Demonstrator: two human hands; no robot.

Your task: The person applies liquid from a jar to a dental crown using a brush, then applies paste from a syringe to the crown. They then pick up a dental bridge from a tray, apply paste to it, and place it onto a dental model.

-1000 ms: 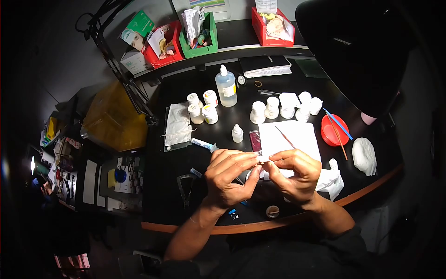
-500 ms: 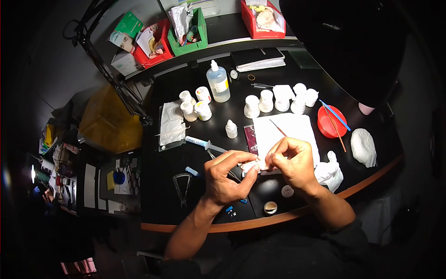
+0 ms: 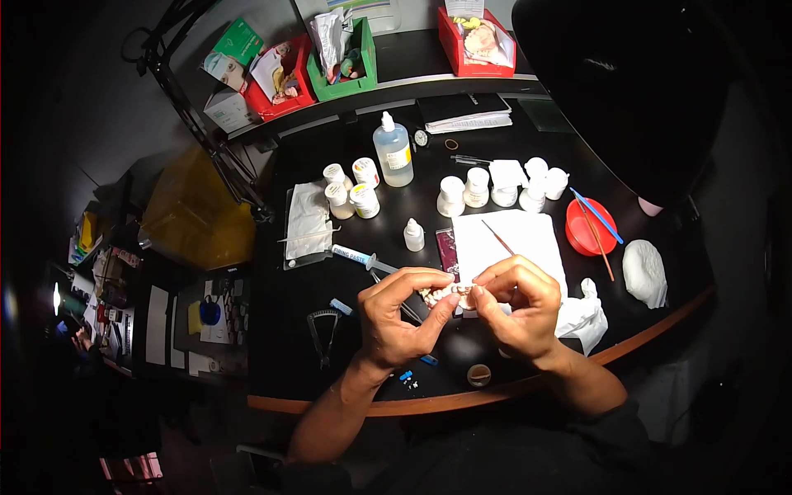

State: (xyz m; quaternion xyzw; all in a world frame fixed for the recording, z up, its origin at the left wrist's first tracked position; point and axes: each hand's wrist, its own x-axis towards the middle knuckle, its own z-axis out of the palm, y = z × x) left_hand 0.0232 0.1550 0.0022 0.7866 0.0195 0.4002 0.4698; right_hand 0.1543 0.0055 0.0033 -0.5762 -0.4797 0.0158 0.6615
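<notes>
Over the front of the bench, my left hand (image 3: 396,322) grips a small dental model (image 3: 440,299), a pale piece with a row of teeth, between thumb and fingers. My right hand (image 3: 524,309) pinches the model's right end with thumb and index finger; fingertips hide part of it. Just behind the hands lies a white paper sheet (image 3: 528,243) with a thin brush (image 3: 497,237) on it. Left of my left hand are a syringe (image 3: 353,256) labelled "FIRING PASTE" and a metal caliper (image 3: 322,338). A crumpled tissue (image 3: 584,318) lies beside my right wrist.
Several white jars (image 3: 477,188) and a large clear bottle (image 3: 394,155) stand farther back. At right, a red bowl (image 3: 587,235) carries brushes, near a white wad (image 3: 644,272). A small round container (image 3: 478,375) sits by the wooden edge (image 3: 429,404). A dark lamp (image 3: 619,91) overhangs the right.
My right hand has lowered and turned slightly, its fingers now spread along the model's right end. The model shows more teeth between the hands. The whole view has shifted a little.
</notes>
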